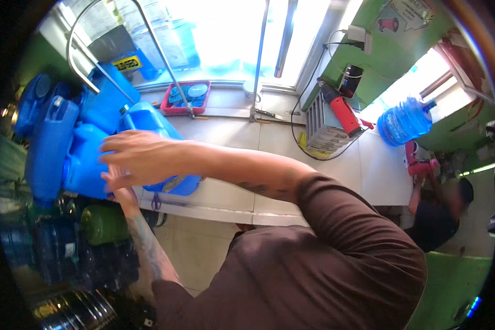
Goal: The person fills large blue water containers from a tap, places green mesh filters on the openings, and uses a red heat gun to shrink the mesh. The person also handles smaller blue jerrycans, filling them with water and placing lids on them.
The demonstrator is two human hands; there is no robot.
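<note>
My right hand (138, 156), blurred by motion, reaches left over the blue plastic jugs with its fingers partly curled. Under it, partly hidden, is my left hand (123, 190); whether either grips anything is unclear. A translucent blue jug (154, 119) lies on the white tiled counter (231, 206) beneath my right forearm, which hides its middle. Just left of both hands sits another blue jug (88, 169). A tall blue jug (51, 144) stands further left, and a large blue container (109, 93) rises behind.
A red tray (185, 108) holds blue caps by the window, near metal pipes (159, 45) and a knife (268, 114). Right: a red heat gun (341, 108) on a grey box (332, 128), a blue water bottle (405, 121), and a person (437, 218). Purple scissors (156, 201) hang at the counter's edge.
</note>
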